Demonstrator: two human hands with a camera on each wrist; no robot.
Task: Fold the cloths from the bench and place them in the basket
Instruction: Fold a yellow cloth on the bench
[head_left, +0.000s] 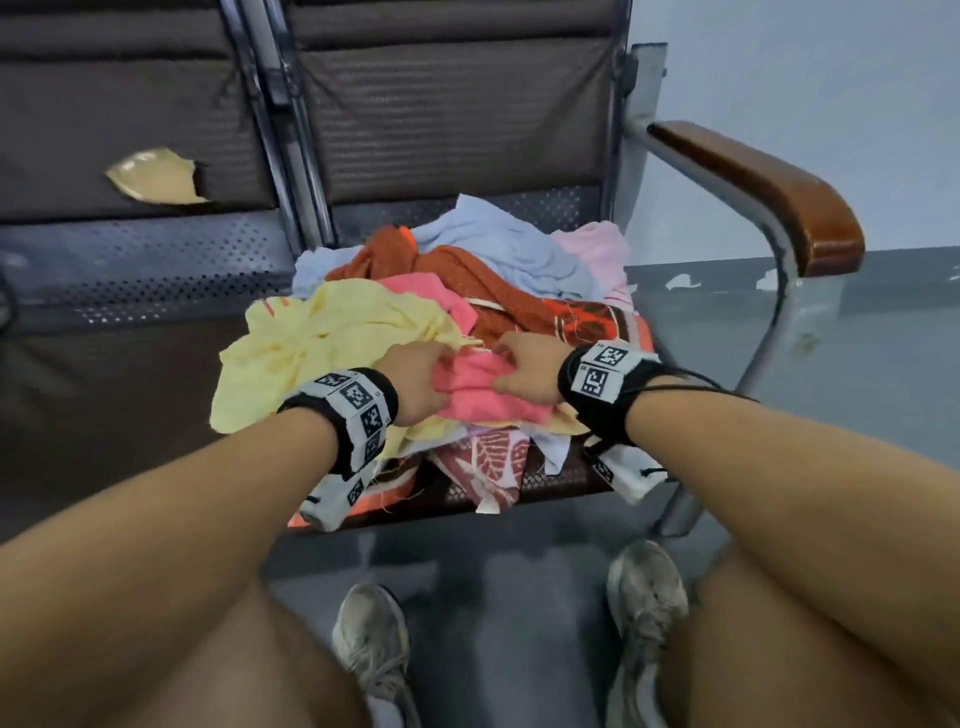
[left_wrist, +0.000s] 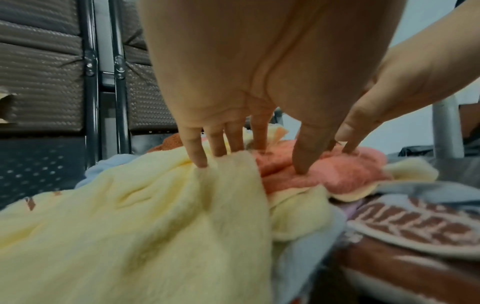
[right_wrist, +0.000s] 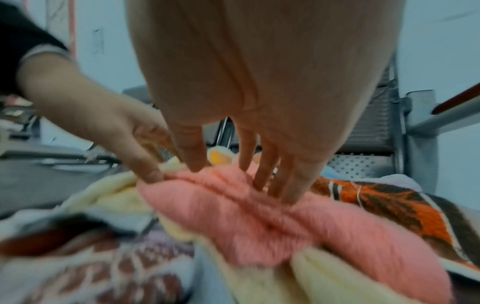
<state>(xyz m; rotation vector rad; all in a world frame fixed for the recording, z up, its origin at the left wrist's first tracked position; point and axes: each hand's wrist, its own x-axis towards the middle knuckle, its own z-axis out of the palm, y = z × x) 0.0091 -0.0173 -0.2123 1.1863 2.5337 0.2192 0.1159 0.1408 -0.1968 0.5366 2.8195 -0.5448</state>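
Two hands meet on a heap of cloths (head_left: 457, 322) piled on the seat of a metal worktop (head_left: 156, 270), the far-right seat beside a wooden armrest (head_left: 769, 192). On the left side of the heap lies a pale yellow cloth (head_left: 311, 343), which spreads toward the front edge of the seat. The left hand (head_left: 415, 382) reaches in just right of it, fingers (left_wrist: 197, 152) straight and pointing down, the outer ones pressing into the yellow folds and the thumb pushing into a pink cloth (head_left: 483, 387); nothing is curled round the fabric. The pink cloth sits at the front centre of the pile, bunched between both hands. The right hand (head_left: 524, 371) rests on its right part, fingers (right_wrist: 275, 179) extended and dug into a ridge of the pink fabric, thumb touching its upper edge, likewise flat and not gripping. Behind lie rust-brown, light blue and pale pink cloths, and to the right an orange-and-brown patterned one (head_left: 597, 325). A leaf-patterned cloth (head_left: 493, 467) hangs over the seat's front edge.
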